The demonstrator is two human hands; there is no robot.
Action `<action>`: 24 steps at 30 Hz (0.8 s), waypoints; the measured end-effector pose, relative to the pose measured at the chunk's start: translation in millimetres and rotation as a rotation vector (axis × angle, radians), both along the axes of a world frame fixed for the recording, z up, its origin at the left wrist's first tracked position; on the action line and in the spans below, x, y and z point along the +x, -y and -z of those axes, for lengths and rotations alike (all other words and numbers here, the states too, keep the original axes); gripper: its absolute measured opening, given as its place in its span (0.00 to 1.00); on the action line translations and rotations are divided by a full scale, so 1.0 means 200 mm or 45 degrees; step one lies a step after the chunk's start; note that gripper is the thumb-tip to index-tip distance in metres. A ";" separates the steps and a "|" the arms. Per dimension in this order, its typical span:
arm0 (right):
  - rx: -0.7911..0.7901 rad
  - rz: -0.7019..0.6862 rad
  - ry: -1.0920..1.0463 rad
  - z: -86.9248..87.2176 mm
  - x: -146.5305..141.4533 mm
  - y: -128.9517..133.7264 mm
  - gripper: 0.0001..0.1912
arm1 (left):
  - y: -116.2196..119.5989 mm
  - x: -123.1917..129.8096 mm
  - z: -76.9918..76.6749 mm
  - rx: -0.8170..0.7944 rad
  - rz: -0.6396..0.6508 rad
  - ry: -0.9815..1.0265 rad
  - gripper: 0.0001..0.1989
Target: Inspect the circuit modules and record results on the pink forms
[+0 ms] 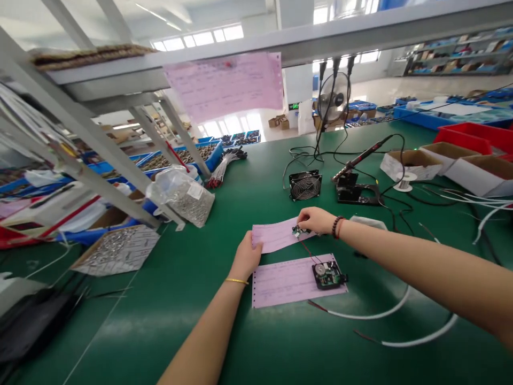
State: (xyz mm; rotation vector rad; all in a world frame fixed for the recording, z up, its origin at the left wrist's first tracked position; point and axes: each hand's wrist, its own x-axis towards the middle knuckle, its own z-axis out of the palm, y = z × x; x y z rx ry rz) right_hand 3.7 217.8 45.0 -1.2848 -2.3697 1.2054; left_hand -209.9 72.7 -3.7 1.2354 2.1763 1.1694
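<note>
My right hand [316, 220] pinches a small circuit board [298, 231] above an upper sheet of pink perforated paper [274, 235]. Thin red and dark wires run from the board down to a round-hubbed device with a dark circuit board [329, 274]. That device lies on a lower pink sheet [286, 283]. My left hand [246, 256] rests on the upper sheet's lower left part, with no grip visible. Its fingertips are partly hidden by the hand's angle.
The green workbench [180, 321] holds white cables, a caged fan [305, 185], a soldering iron [360, 158] on a black stand, a solder spool [404, 182], cardboard boxes [411, 164] and a bag of metal parts [184, 195]. A shelf frame [100, 112] crosses overhead at the left.
</note>
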 end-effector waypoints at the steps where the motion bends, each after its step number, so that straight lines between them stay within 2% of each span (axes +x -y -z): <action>1: 0.003 -0.035 0.032 0.01 -0.03 -0.01 0.09 | 0.00 0.00 0.00 -0.006 0.019 0.000 0.11; 4: 0.018 -0.059 0.069 0.03 -0.05 -0.06 0.09 | 0.00 0.00 -0.01 -0.022 0.053 -0.004 0.12; 7: -0.036 0.006 0.017 0.04 -0.05 -0.13 0.08 | 0.00 0.00 -0.01 -0.030 0.050 -0.019 0.13; 12: -0.348 0.156 -0.233 0.06 -0.06 -0.21 0.11 | 0.00 -0.01 0.00 -0.053 0.037 -0.042 0.17; 17: -0.587 0.196 -0.570 0.12 -0.04 -0.18 0.07 | 0.00 -0.01 0.00 -0.070 0.054 -0.067 0.16; 21: -0.598 0.199 -0.688 0.15 -0.01 -0.14 0.11 | 0.00 -0.02 0.02 -0.046 0.047 -0.109 0.20; 24: -0.511 0.238 -0.672 0.14 -0.01 -0.16 0.09 | 0.00 -0.03 0.05 -0.003 0.044 -0.165 0.25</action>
